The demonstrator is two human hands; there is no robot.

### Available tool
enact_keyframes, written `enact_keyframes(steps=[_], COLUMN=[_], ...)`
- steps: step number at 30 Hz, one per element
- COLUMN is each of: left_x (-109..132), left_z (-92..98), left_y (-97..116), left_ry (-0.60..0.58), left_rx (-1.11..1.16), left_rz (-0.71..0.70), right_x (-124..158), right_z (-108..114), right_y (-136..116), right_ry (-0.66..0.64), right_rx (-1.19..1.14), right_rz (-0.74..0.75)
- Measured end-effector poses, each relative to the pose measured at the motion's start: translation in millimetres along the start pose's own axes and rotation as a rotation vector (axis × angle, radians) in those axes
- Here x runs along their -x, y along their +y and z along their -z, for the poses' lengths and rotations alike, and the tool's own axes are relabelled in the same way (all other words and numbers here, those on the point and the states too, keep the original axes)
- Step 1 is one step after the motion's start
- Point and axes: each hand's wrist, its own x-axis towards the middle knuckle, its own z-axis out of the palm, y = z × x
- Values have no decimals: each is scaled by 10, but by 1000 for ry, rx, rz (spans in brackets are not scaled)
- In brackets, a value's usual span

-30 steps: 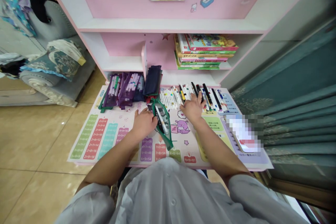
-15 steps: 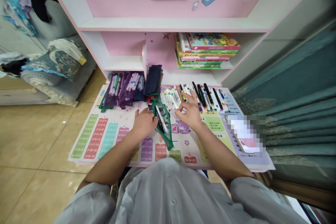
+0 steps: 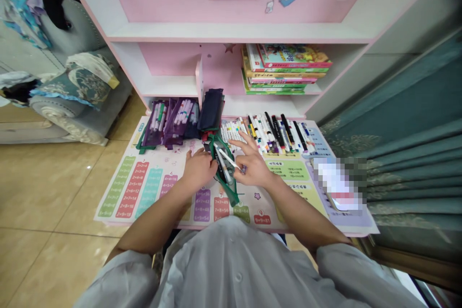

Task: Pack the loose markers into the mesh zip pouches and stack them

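My left hand (image 3: 199,169) grips the left edge of a green-trimmed mesh pencil pouch (image 3: 231,194), which lies with its mouth spread. Pens show inside the pouch, one black and white. Above its opening, a slim white marker (image 3: 228,158) slants down to the right, its lower end pinched between thumb and forefinger of my right hand (image 3: 255,166). The other fingers of that hand stretch forward over the desk. Just beyond lie rows of white markers (image 3: 231,130) and several thick black-and-white markers (image 3: 288,130).
Purple mesh pouches (image 3: 175,127) with markers inside lie at the desk's back left, beside a dark blue pouch (image 3: 210,111). Books (image 3: 285,74) are stacked on the shelf. A phone (image 3: 334,185) rests at the desk's right. A printed mat (image 3: 124,187) covers the desktop.
My right hand has drawn back from the marker rows toward me, bringing a white marker over the green pouch. My left hand stays on the pouch.
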Motion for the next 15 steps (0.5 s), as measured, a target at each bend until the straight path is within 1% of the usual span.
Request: enact_keyframes(steps=[4, 11, 15], left_x=[-2, -11, -9], left_z=[-7, -10, 4], left_y=[-5, 4, 15], left_ry=[5, -4, -19], left_rx=[-1, -6, -1], left_rz=[-7, 4, 13], right_x=[17, 55, 64], right_z=[-58, -220, -251], right_y=[-13, -48, -20], right_ry=[12, -175, -217], right_rx=[32, 29, 5], right_rz=[29, -32, -74])
